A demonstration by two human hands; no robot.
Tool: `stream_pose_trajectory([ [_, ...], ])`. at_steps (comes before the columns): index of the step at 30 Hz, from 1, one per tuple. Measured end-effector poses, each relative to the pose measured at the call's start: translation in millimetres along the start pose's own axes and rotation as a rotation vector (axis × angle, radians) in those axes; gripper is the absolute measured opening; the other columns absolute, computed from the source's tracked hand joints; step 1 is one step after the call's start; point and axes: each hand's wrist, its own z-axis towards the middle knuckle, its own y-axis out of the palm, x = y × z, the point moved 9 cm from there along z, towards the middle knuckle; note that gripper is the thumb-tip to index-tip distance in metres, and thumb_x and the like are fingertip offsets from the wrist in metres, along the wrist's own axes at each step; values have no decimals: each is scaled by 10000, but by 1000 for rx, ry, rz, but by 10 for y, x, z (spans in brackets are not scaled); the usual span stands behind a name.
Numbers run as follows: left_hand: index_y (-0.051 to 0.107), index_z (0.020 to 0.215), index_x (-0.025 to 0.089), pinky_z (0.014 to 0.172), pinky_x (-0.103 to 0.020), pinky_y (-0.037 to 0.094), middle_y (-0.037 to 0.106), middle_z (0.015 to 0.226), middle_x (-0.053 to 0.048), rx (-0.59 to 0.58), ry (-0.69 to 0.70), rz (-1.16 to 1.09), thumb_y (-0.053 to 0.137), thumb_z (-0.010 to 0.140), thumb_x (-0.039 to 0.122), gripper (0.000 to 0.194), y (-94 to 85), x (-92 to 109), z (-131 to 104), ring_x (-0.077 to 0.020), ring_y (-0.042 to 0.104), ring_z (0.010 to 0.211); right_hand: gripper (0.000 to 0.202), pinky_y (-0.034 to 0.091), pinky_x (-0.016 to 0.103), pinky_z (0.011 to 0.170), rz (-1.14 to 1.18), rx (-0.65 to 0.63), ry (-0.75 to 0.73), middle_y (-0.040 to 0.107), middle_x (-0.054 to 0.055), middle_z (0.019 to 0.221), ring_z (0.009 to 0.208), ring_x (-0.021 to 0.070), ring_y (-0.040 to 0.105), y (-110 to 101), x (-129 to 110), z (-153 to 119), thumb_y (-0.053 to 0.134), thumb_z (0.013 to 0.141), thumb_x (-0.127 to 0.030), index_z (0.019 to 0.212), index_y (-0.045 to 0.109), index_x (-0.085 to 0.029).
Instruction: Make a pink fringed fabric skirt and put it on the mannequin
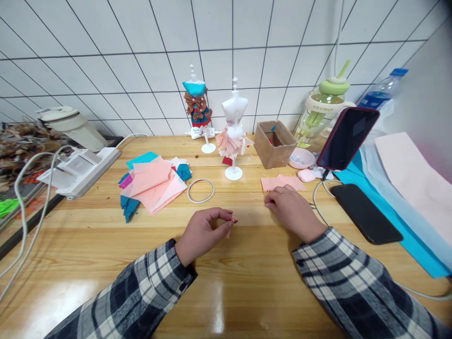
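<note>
Between the thumb and fingertips of my left hand (205,231) is a small gathered piece of pink crepe paper (233,219), raised a little above the table. My right hand (293,212) rests on the table, fingers curled together beside a pink paper strip (297,183) with a ragged edge. Whatever those fingers pinch is hidden. Beyond both hands stands a white mini dress form (235,109) with a pleated pink paper skirt (229,145). Behind it to the left is another dress form in a teal, brown and red outfit (198,110).
Paper sheets (151,181) and a bangle-like ring (189,192) lie left. A cardboard box (271,154), pink dish (306,157), propped phone (348,139), flat black phone (367,214) and green-lidded bottle (323,115) stand or lie right. A power strip (86,172) and cables sit far left.
</note>
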Motion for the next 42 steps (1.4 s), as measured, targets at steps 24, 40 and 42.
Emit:
stream_pose_trajectory([
  [24, 721, 796, 223, 837, -343, 458, 752, 830, -37, -154, 395, 282, 623, 828, 270, 113, 230, 434, -93, -183, 672, 817, 165, 393, 368, 804, 98, 205, -461, 638, 66, 979, 862, 206, 511, -417, -940, -298, 454, 919, -163, 904, 615, -193],
  [40, 732, 798, 222, 786, -305, 511, 737, 809, -42, -266, 328, 186, 619, 780, 211, 115, 253, 377, -99, -180, 661, 814, 198, 443, 361, 818, 478, 217, -532, 716, 23, 1010, 878, 177, 582, -473, -894, -318, 547, 905, -244, 1046, 684, -268],
  [42, 725, 789, 213, 794, -308, 513, 737, 826, -48, -257, 335, 163, 622, 785, 210, 103, 251, 384, -103, -180, 661, 822, 193, 433, 358, 795, 408, 198, -523, 725, 24, 981, 848, 178, 567, -440, -934, -318, 541, 916, -260, 1032, 695, -253],
])
